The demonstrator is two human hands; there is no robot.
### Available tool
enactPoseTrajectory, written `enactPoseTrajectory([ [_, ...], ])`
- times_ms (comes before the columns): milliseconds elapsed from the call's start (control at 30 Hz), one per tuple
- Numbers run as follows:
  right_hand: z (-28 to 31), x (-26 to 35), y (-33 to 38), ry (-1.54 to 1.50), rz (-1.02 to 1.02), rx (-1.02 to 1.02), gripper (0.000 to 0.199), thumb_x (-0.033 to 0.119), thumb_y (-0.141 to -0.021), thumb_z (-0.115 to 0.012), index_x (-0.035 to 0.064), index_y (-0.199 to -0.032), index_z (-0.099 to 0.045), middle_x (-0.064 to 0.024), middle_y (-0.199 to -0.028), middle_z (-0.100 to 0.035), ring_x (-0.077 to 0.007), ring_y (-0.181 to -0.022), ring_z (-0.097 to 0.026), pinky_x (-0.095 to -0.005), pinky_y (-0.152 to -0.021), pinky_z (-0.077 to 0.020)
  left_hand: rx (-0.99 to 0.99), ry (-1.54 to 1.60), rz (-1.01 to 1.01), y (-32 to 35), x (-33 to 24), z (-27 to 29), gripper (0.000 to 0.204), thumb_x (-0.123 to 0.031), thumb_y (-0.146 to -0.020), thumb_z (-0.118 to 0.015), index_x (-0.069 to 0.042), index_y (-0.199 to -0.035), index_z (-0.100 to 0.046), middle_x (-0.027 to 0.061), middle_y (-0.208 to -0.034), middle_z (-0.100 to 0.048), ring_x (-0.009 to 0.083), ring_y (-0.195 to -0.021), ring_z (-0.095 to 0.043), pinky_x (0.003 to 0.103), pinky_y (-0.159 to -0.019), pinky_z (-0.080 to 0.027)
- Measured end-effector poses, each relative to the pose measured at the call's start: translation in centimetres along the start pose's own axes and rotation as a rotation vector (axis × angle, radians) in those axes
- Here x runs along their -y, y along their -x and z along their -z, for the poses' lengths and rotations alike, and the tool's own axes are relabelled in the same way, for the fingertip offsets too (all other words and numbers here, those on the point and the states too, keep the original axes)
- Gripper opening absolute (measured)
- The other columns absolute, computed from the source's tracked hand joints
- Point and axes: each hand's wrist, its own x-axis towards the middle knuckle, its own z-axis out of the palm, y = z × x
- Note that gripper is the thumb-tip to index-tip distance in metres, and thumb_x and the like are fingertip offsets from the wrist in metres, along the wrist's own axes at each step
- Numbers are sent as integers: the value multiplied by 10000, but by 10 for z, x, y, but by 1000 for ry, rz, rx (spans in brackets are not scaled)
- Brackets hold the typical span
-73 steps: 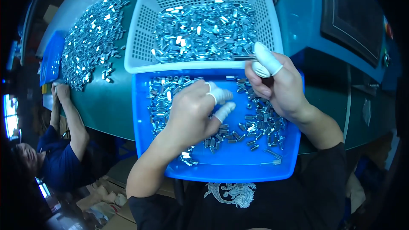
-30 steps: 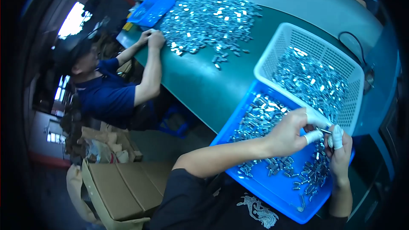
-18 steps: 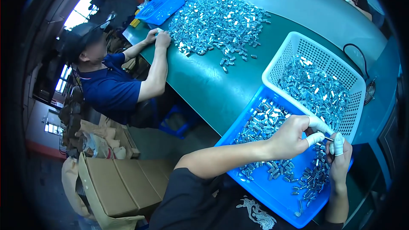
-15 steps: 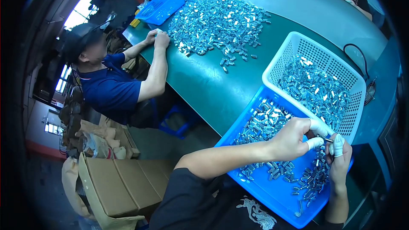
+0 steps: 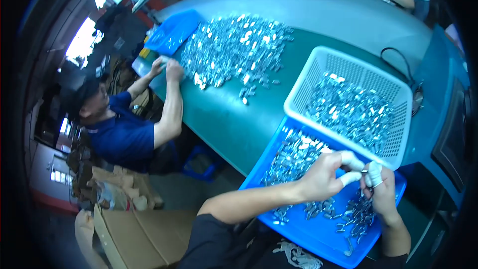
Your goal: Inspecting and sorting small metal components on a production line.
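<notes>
- Head view: the left hand (image 5: 318,177) and the right hand (image 5: 383,194) meet above the shallow blue plastic tray (image 5: 298,226), both wearing white rubber finger cots (image 5: 352,159) on the fingertips.
- The fingers of both hands are closed in a pinch on one small shiny metal part (image 5: 365,172), held between the two hands just above the tray's far right corner.
- Risk, as a judgement: the part is tiny and smooth, and the cots are smooth too, so it could slip out and fall among the loose silver metal clips (image 5: 298,152) in the tray, where it would be hard to find again.
- The tray appears to hang partly over the near edge of the teal smooth counter (image 5: 224,119); pressure from a wrist on the near side could tip it and spill the clips.
- The white perforated plastic basket (image 5: 326,67) touches the tray's far edge and is filled with similar glossy pieces; sorted and unsorted parts could get mixed there.
- Farther left, a wide heap of bright metal pieces (image 5: 234,52) lies on the counter, where a co-worker in a dark blue shirt (image 5: 124,137) works beside another blue tray (image 5: 172,32).
- Brown cardboard boxes (image 5: 144,236) stand on the floor below.
</notes>
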Motion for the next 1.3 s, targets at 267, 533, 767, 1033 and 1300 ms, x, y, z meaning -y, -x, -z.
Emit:
enactPoseTrajectory([
  [267,-1,-1,0,-56,103,-19,429,298,-976,-416,57,-638,-521,39,-532,-434,-34,-445,-355,-214,-424,-261,-30,-198,-107,-3,-11,-3,219,-16,-765,-688,1,-976,-631,94,-871,-654,193,-820,-628,306,-732,-497],
  [533,-1,1,5,38,234,-44,375,240,-961,-448,46,-647,-517,20,-558,-446,-51,-499,-390,-233,-464,-305,109,-171,267,0,-8,4,265,-232,-931,-532,-3,-834,-622,38,-652,-600,95,-600,-562,264,-558,-447],
  [767,-1,-1,2,14,151,-26,420,279,-969,-433,45,-631,-518,16,-556,-454,-55,-486,-386,-237,-457,-300,-2,-255,7,0,-7,-2,160,-155,-872,-618,3,-893,-635,62,-752,-625,121,-648,-582,256,-593,-466],
  [1033,10,-10,-3,-196,110,-80,328,327,-976,-400,77,-805,-525,-12,-595,-501,-48,-433,-373,-196,-390,-274,-73,-197,-26,-9,-4,9,184,-71,-804,-679,-15,-977,-652,46,-825,-629,92,-706,-565,231,-633,-456],
  [1300,7,-8,-2,-282,119,-203,310,338,-953,-430,76,-815,-519,-16,-585,-492,-51,-390,-347,-196,-346,-254,-288,-434,-124,-17,0,13,420,-66,-752,-696,-16,-1150,-571,70,-927,-621,138,-766,-570,251,-621,-469],
])
